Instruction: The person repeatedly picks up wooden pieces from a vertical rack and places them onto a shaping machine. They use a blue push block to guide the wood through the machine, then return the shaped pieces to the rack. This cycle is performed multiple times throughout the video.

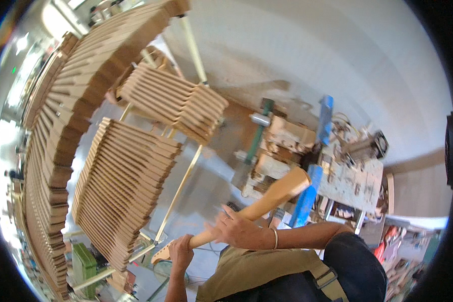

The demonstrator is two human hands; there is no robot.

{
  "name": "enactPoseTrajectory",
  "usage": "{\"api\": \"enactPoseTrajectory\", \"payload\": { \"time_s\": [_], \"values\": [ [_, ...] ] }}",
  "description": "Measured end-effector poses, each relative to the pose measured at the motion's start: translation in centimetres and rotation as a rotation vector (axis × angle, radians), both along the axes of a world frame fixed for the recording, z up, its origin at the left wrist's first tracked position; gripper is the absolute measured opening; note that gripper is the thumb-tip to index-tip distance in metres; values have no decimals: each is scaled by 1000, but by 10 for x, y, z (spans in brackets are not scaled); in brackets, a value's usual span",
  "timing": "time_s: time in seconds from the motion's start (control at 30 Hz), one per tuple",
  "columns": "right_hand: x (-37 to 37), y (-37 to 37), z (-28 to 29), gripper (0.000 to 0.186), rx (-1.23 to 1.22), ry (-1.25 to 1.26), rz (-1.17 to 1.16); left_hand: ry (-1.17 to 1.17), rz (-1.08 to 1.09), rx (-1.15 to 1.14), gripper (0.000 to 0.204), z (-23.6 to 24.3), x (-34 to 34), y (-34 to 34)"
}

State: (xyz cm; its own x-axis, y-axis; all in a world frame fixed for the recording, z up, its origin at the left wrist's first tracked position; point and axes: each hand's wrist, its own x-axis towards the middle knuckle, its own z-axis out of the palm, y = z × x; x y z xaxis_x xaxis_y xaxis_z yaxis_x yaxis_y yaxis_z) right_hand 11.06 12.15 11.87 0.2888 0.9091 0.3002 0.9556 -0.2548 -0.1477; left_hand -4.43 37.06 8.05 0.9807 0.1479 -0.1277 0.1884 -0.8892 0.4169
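The wooden neck (273, 198) is in the lower middle of the frame, held by the person. Its long axis runs slantwise: the headstock (160, 254) points to the lower left, the wide end to the upper right. The left hand (181, 251) has its grip closed around the neck, just beside the headstock. The right hand (244, 230) lies across the neck higher up, so it is the nearer one to the wide end. Its fingers look loosely spread but blurred; I cannot tell whether this grip pinches. The wide end overlaps the blue bar (306, 196) in view, before the bench (365, 189); whether they touch, I cannot tell.
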Motion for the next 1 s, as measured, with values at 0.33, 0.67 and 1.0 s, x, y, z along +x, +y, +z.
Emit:
{"api": "enactPoseTrajectory", "payload": {
  "time_s": [0.33, 0.67, 1.0],
  "values": [
    [-32, -198, 26, 54, -214, 898, -307, -278, -622, 49, 28, 56, 93, -146],
    [17, -410, 13, 45, -23, 1335, -872, -361, -293, -302, 45, -44, 114, -376],
    [65, -488, -61, 48, 110, 1373, -904, -187, -344, -100, 58, -85, 120, -414]
  ]
}}
